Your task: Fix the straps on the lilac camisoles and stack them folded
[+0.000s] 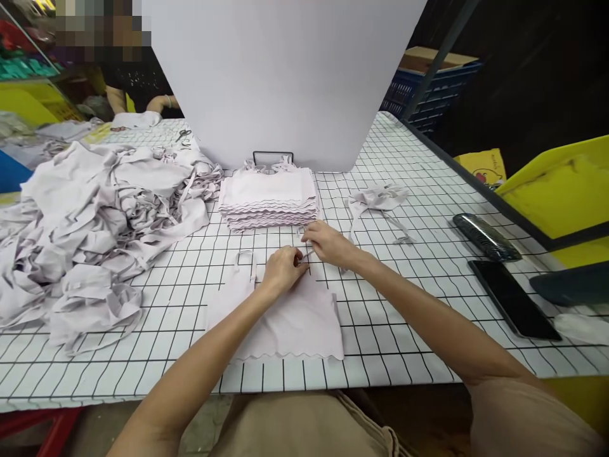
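Observation:
A pale pink camisole [304, 317] lies flat before me, its wavy hem toward the table's front edge and its left strap [245, 255] looped upward. At the top right of the garment, my left hand [284, 270] is closed, its fingers pinching near the base of the right strap. My right hand [328, 243] is closed on that same strap a little farther away, drawing it up and to the right. Just beyond my hands sits a neat stack of folded camisoles [269, 197] with scalloped edges.
A large loose heap of pale garments [109, 203] covers the left side. One crumpled garment [378, 200] lies right of the stack. A phone [514, 298] and a dark glossy case [485, 237] rest at right. A white panel [285, 82] stands behind; another person [137, 89] works back left.

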`<state>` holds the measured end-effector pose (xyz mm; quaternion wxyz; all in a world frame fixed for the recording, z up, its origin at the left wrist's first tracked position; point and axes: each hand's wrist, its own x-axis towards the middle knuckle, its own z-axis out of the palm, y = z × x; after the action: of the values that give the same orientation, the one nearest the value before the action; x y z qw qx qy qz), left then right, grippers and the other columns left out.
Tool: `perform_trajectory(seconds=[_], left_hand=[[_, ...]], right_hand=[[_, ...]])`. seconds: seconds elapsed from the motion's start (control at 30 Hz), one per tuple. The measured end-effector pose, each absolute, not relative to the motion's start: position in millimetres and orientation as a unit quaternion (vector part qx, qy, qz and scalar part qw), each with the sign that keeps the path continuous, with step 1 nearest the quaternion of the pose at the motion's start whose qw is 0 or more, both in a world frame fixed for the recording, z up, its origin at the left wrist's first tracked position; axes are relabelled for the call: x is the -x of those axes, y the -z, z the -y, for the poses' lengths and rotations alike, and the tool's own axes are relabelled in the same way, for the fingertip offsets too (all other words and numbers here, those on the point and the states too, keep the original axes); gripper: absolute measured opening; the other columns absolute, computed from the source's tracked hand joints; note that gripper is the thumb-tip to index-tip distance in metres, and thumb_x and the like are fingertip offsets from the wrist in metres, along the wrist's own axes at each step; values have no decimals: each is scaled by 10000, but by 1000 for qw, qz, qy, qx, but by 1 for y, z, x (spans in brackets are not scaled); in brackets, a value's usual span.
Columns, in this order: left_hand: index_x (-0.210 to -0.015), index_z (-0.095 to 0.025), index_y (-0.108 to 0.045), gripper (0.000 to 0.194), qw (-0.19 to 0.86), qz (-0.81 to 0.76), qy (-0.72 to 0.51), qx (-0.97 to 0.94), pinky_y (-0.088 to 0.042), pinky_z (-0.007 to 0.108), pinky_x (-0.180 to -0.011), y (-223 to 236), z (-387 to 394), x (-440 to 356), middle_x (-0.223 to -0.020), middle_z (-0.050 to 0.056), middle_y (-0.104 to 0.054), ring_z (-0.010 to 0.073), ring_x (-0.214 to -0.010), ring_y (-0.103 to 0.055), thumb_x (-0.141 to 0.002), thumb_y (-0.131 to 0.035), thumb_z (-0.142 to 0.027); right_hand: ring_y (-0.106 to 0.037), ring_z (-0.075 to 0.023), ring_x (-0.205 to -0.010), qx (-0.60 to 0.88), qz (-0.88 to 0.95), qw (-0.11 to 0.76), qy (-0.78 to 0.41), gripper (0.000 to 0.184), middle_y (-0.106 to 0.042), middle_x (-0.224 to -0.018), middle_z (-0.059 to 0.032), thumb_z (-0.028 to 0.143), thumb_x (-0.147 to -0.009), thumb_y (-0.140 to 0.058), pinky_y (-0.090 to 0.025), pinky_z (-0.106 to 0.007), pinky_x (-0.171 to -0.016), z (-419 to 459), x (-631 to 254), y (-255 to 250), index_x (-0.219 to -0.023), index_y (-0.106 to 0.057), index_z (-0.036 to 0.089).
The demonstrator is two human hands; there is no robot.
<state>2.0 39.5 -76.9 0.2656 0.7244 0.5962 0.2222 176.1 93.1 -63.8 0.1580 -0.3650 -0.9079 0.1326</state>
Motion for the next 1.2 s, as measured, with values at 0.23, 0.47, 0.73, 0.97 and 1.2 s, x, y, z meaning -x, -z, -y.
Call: perform_trajectory(seconds=[0.23,0.47,0.73,0.97,1.2], left_hand=[[-746,-197,-684,115,246,-583,-246,-734,-479,319,-760,84,-36,-3,-850,44,-701,195,-785,-631,-832,-649,-130],[-684,-184,-652,172,265,-587,-273,-715,-461,301,-706,84,-36,-2,-759,29,-680,175,-725,-603,-787,-616,-51],[-907,-136,-724,309,622,-481,-372,-493,-569,365,-794,55,12,-14,-891,112,-741,207,-807,-694,-934,-618,-424],[-929,-103,-738,195,813,-352,-420,-199,-592,357,-869,38,35,-21,-936,115,-755,199,-864,-724,-907,-671,-285],[-1045,-148,-749,222,798,-373,-424,-212,-592,342,-870,36,34,-12,-1017,85,-744,148,-833,-693,-963,-617,-305]], right_hand=[[-551,-272,-958,336,934,73,-99,254,-700,-820,-110,89,-917,-482,-328,-694,-1028,-82,-180,64,-839,-715,155],[-582,-222,-753,406,891,63,-194,325,-646,-682,-44,385,-948,-605,-318,-690,-1036,-87,-254,18,-699,-725,214],[-553,-222,-702,407,894,184,-25,325,-634,-634,-69,238,-968,-540,-473,-546,-916,-13,-226,-2,-699,-713,184],[-623,-208,-770,365,868,299,-153,248,-744,-843,-76,333,-997,-539,-519,-423,-806,28,-197,15,-974,-739,188],[-617,-222,-870,440,715,300,-452,280,-685,-742,-35,459,-824,-737,-514,-378,-780,16,-179,33,-687,-707,216]])
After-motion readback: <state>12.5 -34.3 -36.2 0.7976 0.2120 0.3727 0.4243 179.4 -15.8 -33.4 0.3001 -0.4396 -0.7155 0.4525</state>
